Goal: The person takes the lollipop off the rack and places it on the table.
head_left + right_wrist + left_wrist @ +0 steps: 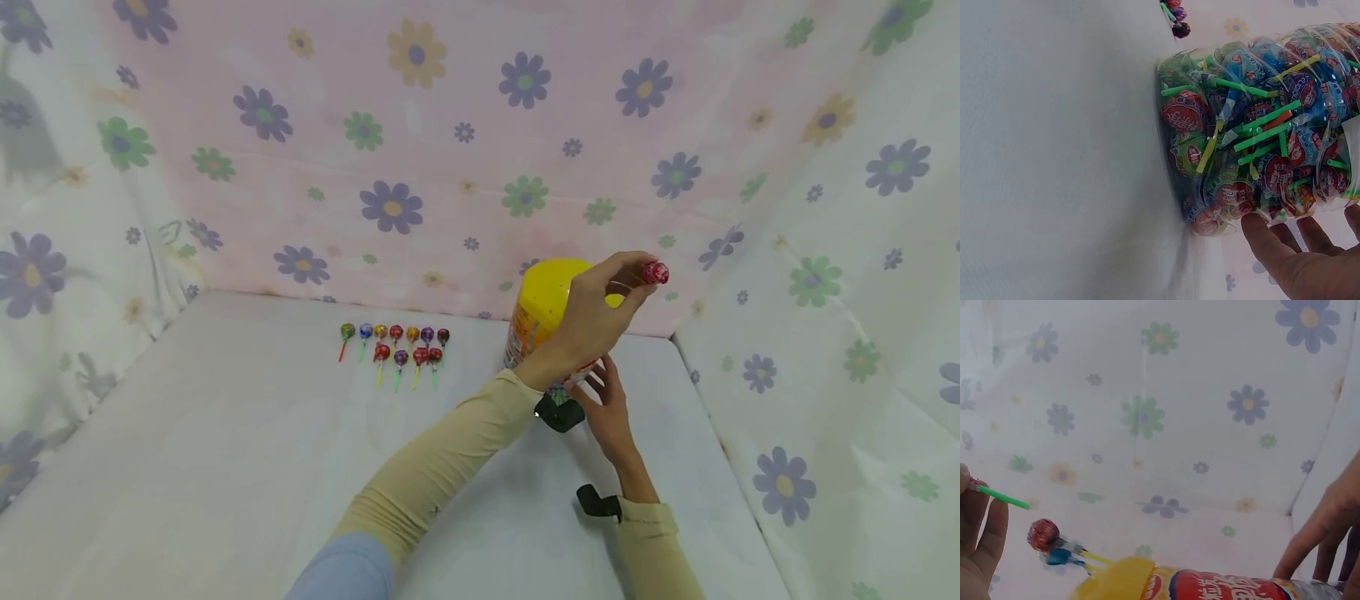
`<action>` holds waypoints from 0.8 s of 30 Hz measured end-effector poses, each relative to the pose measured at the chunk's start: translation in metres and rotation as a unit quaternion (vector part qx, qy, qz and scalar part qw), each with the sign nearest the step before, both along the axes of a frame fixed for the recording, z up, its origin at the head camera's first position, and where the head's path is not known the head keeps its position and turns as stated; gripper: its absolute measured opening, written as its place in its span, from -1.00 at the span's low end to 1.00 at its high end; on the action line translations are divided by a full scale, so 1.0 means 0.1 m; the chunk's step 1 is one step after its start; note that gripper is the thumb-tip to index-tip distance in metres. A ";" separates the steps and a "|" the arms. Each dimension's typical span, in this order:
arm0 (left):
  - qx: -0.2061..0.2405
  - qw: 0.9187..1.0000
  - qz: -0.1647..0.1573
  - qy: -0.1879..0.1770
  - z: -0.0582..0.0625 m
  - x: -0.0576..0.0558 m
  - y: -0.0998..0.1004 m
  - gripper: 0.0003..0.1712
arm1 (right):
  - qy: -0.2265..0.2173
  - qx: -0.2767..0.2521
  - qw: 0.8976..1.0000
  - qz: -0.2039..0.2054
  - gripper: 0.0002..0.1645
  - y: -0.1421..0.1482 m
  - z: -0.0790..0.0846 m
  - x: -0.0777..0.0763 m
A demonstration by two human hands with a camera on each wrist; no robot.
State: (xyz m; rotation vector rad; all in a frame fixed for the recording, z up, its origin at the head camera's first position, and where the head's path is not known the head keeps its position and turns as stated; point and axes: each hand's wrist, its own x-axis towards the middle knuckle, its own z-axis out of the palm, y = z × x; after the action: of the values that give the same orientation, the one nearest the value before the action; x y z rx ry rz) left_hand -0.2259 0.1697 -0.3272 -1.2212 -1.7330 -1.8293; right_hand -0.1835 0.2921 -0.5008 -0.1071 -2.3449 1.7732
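Note:
My left hand [596, 312] pinches a red-wrapped lollipop [656, 272] above and to the right of the jar's yellow top [551, 287]. The lollipop's green stick [1002, 497] juts from between the fingers in the left wrist view. Below is a clear plastic jar [1254, 131], filled with colourful wrapped lollipops, standing on the table. At its top, a red lollipop [1043, 535] and a blue wrapper stick out. My right hand [609, 417] is low on the jar's near right side, its spread fingers [1266, 244] touching the wall.
Left of the jar, several lollipops [396, 333] lie in two rows on the white table [225, 433]. Flower-patterned cloth [450, 167] hangs behind the table and along both sides. Black wrist-worn pieces [558, 412] sit by both wrists.

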 end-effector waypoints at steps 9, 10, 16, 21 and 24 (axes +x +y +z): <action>0.009 0.999 -0.025 -0.034 0.01 0.18 -0.18 -0.59 | 0.012 0.004 1.000 0.011 0.00 0.01 -0.01 0.00; 0.009 0.999 -0.026 -0.039 0.00 0.19 -0.22 -0.59 | 0.008 0.001 1.000 0.011 0.00 0.01 0.00 0.00; 0.003 0.996 -0.025 -0.081 -0.11 0.23 -0.44 -0.60 | -0.030 -0.012 0.999 0.014 0.03 -0.07 0.20 0.09; 0.008 0.994 -0.014 -0.105 -0.26 0.24 -0.59 -0.61 | -0.046 -0.013 0.999 0.010 0.05 -0.15 0.38 0.18; 0.004 0.994 0.002 -0.108 -0.37 0.24 -0.68 -0.61 | -0.044 -0.014 0.999 0.011 0.06 -0.17 0.38 0.19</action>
State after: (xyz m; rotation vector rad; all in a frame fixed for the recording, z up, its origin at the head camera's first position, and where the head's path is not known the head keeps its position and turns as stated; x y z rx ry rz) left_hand -0.2021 0.1012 -0.3641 -1.0488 -1.8360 -2.0274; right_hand -0.1644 0.2753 -0.4627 -0.1674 -2.3904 1.8467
